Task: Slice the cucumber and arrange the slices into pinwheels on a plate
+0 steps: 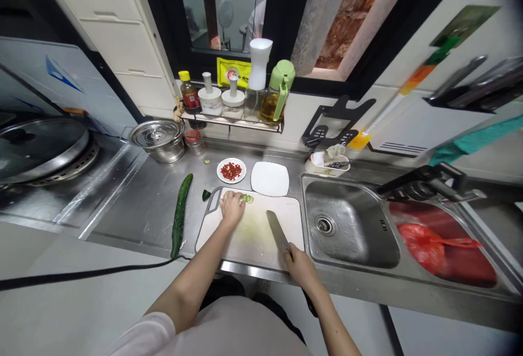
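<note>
My right hand (pixel 299 262) grips the handle of a kitchen knife (pixel 278 232), whose blade points up and away over the right part of the white cutting board (pixel 256 247). Near the board's far left corner, my left hand (pixel 232 208) is closed over cucumber slices; a few of these slices (pixel 247 198) show past its fingers, while the rest are hidden. A long whole cucumber (pixel 181 214) lies on the steel counter left of the board. Beside the board's handle sits a dark green cucumber end (pixel 206 195). Pale green wetness marks the middle of the board.
Behind the board stand a plate of chopped red pieces (pixel 231 171) and a white square plate (pixel 269 179). A steel sink (pixel 351 222) lies to the right, with a red plastic bag (pixel 425 247) beyond. Lidded pot (pixel 159 141) and covered pan (pixel 41 146) are left; a seasoning rack (pixel 232 119) hangs above.
</note>
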The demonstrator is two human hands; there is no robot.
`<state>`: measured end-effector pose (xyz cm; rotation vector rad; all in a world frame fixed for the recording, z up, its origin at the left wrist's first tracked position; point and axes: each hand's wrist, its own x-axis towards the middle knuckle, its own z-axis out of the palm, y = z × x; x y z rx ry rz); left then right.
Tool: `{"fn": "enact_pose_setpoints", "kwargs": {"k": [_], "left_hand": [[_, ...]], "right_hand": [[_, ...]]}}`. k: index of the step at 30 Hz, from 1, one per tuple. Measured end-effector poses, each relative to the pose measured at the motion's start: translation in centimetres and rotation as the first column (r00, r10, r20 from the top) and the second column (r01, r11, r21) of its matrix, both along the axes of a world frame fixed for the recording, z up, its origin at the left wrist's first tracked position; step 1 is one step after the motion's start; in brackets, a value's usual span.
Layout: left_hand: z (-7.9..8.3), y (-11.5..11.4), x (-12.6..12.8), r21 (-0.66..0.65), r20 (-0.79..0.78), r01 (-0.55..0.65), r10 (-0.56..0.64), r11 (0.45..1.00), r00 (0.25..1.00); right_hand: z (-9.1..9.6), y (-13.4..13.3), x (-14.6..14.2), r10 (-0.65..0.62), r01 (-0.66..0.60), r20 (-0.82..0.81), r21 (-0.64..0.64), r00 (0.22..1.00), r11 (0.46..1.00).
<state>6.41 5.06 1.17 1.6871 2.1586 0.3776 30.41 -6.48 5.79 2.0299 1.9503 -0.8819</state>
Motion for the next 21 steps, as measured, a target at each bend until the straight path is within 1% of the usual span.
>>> {"fn": "enact_pose_setpoints", "kwargs": {"k": [3, 7, 15, 18, 21], "left_hand": [[-0.2, 0.9, 1.2, -0.028, -0.008, 0.047, -0.047, 0.999, 0.999], [-0.5, 1.8, 1.9, -0.055, -0.047, 0.09, -0.093, 0.994, 0.995], [-0.7, 1.7, 1.9, 0.021, -0.057, 0.175, -0.174, 0.984, 0.983], [-0.7, 1.8, 1.8, 0.03, -0.021, 0.161, -0.16, 0.987, 0.987], [-0.5, 1.8, 1.4, -0.012, 0.114, 0.07, -0.068, 0.997, 0.991]], "right_hand": [[-0.1, -0.2, 0.2, -0.012, 0.012, 0.002, 0.006, 1.0, 1.0], [-0.2, -0.5, 0.5, -0.033, 0.033, -0.008, 0.006, 0.999, 0.999], [0.3, -0.7, 0.7, -0.05, 0.05, -0.032, 0.009, 0.998, 0.999], [0.4, -0.6, 0.6, -0.047, 0.048, -0.036, 0.017, 0.998, 0.999], [0.5, -0.5, 0.5, -0.042, 0.043, -0.022, 0.013, 0.999, 0.999]]}}
